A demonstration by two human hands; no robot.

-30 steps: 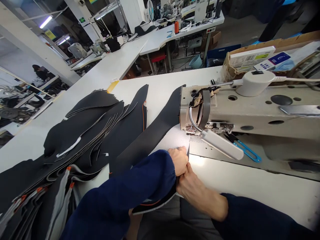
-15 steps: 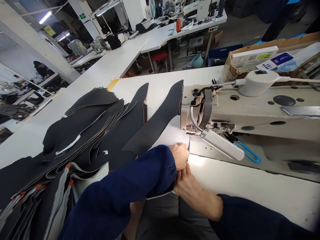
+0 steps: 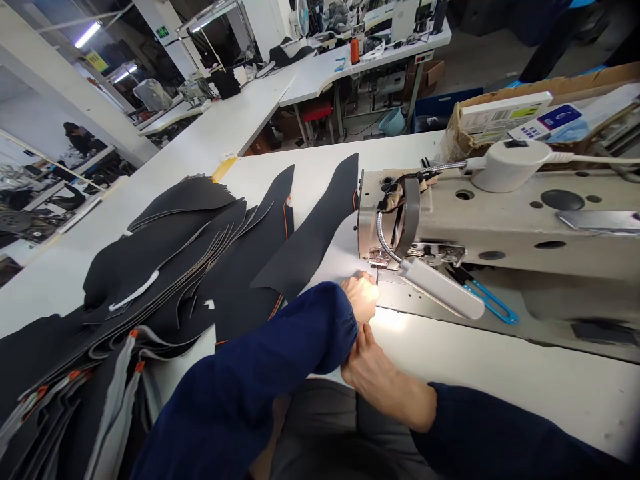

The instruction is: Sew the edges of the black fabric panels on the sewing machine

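A dark fabric piece point(image 3: 315, 243) with a curved edge and an orange line of trim lies on the white table, left of the sewing machine point(image 3: 520, 223). My left hand point(image 3: 361, 298) is closed, its bent fingers on the piece's edge just in front of the presser foot point(image 3: 379, 259). Right behind it, my right hand point(image 3: 370, 367) is closed on the near end of the edge, its fingertips partly tucked under the left hand. My left sleeve and both hands hide much of that edge. A small lamp point(image 3: 443, 288) lights the spot.
Stacks of dark cut pieces point(image 3: 165, 257) cover the table's left side, some hanging toward me. Blue-handled thread snips point(image 3: 493, 300) lie under the machine arm. A cardboard box point(image 3: 465, 123) with small packages stands behind the machine. A person point(image 3: 80, 139) sits far left.
My left hand has moved slightly up toward the presser foot. The fabric piece has shifted forward, and its near edge has slipped from view above my lap. The right hand stays close behind.
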